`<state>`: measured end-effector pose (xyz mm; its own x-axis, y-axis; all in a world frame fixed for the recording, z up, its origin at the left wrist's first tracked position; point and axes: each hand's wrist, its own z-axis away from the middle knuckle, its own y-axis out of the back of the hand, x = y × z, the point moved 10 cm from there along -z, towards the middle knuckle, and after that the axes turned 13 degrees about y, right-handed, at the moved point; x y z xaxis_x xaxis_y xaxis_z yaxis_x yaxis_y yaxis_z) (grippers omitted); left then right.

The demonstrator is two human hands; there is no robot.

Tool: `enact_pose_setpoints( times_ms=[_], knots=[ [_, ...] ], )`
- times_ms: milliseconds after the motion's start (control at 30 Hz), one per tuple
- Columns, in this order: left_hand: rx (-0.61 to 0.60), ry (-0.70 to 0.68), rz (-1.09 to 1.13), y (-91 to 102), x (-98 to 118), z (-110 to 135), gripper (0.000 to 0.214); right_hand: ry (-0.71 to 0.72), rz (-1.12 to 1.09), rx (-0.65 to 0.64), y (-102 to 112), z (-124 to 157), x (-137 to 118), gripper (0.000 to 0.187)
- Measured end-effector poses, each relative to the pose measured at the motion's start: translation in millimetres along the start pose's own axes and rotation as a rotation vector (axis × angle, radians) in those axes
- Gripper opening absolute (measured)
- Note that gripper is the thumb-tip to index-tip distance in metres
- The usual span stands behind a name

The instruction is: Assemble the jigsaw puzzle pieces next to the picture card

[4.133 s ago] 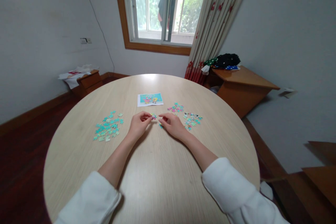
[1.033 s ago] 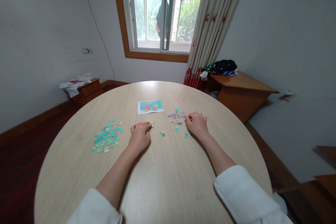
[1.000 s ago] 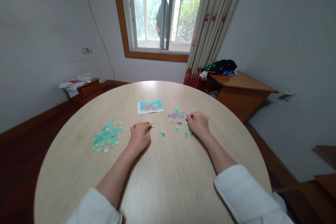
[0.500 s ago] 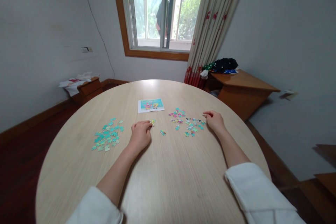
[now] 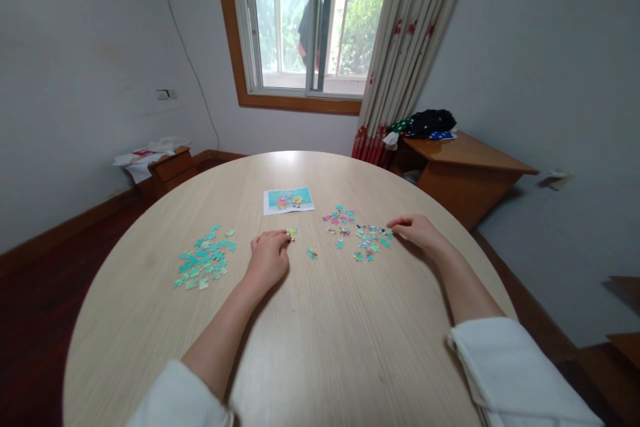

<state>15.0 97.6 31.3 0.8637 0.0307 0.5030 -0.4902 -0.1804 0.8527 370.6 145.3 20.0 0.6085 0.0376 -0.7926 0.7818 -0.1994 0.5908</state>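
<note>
The left hand lies knuckles-up on the surface, its fingers curled in loosely. Thumb and forefinger tips sit against a small yellow piece that lies flat on the wood just beyond them. Whether they pinch it or only steady it, I cannot tell from here.

The right hand is stretched out low and nearly flat, with the fingers extended and nothing in its grasp. Its fingertips reach the right-hand edge of a mixed heap of pieces in teal, white and dark colours.

Between the two hands a single loose piece lies alone, near the yellow one but apart from it. Just behind the mixed heap sits a pink and teal cluster. Well off to the left of the left hand, a wide scatter of teal pieces is spread out.

Further back, near the middle of the round surface, lies a printed picture with a white border. White sleeves cover both forearms nearest the edge.

Beyond that, a window with a wooden frame lets in daylight, and a striped curtain hangs to its right. A wooden side desk carries a bundle of dark clothes, and a low cabinet with papers stands at the left wall.
</note>
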Motion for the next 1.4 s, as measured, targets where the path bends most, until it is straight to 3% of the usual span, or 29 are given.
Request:
enact_pose_setpoints(
  times_ms=[200,500,800,1067,1400],
  knots=[
    [0.002,-0.004,0.011,0.4,0,0,0.039,0.014,-0.009,-0.135,-5,1,2,0.020],
    [-0.002,-0.002,0.023,-0.7,-2,-2,0.041,0.065,-0.002,-0.169,-3,-1,3,0.021],
    [0.008,-0.012,0.034,0.8,-1,-2,0.039,0.097,0.114,-0.110,-1,-6,3,0.008],
    [0.017,-0.030,0.047,2.1,0,-2,0.035,0.187,0.157,-0.079,-3,-7,-3,0.021],
    [0.021,-0.047,0.071,3.4,2,0,0.033,0.140,0.311,-0.059,-5,-4,-15,0.006]
  ],
)
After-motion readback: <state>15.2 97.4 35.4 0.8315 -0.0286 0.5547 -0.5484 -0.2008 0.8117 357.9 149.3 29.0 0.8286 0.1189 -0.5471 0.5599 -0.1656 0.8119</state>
